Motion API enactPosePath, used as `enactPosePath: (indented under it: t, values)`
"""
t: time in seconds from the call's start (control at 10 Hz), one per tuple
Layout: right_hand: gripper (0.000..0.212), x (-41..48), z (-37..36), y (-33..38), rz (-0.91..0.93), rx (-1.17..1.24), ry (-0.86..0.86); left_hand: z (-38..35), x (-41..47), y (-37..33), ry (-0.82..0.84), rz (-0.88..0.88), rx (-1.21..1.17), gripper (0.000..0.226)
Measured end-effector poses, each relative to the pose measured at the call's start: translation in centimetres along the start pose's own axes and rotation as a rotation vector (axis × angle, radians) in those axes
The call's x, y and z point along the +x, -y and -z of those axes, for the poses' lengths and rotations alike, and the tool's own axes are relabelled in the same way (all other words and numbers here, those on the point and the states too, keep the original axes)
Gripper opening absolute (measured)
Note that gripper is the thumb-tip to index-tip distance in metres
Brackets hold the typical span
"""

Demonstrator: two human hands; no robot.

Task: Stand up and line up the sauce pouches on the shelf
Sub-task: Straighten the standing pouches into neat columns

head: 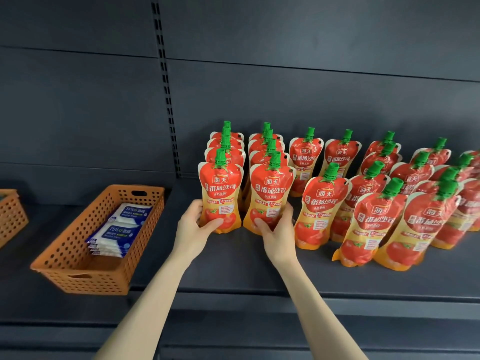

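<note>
Several red tomato sauce pouches with green caps stand on the dark shelf (233, 268). Two tidy rows run back from the front on the left. My left hand (196, 224) grips the base of the front pouch of the left row (220, 188). My right hand (279, 227) grips the base of the front pouch of the second row (271, 193). To the right, more pouches (322, 203) stand in looser rows, and the nearest ones (374, 219) lean a little.
An orange perforated basket (65, 263) holding white and blue wipe packets (117, 232) sits on the shelf at the left. Part of a second orange basket (10, 216) shows at the far left edge. A slotted upright (168, 100) runs up the back panel.
</note>
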State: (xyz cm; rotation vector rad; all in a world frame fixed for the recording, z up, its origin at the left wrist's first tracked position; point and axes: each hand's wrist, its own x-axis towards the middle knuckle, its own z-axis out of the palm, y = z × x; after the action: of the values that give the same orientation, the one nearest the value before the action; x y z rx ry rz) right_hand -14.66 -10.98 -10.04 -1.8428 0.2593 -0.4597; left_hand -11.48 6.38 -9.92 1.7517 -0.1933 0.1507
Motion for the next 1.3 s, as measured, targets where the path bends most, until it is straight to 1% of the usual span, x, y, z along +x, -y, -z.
enactPosePath:
  t: [0.2, 0.4, 0.6, 1.0, 1.3]
  values:
    - [0.08, 0.0, 0.33, 0.43, -0.002, 0.019, 0.015, -0.3, 0.13, 0.04, 0.005, -0.002, 0.044, 0.041]
    - [0.075, 0.23, 0.28, 0.46, -0.041, 0.017, 0.04, -0.74, 0.33, -0.01, 0.004, 0.01, 0.074, 0.044]
    - [0.068, 0.51, 0.63, 0.63, -0.062, 0.031, 0.084, -0.73, 0.47, 0.23, -0.014, 0.005, 0.083, 0.041]
    - [0.071, 0.39, 0.79, 0.65, -0.059, 0.024, 0.09, -0.63, 0.25, 0.13, -0.012, 0.0, 0.104, 0.044]
    - [0.071, 0.48, 0.82, 0.48, -0.064, 0.007, 0.1, -0.5, 0.28, 0.09, -0.001, 0.004, 0.119, 0.042]
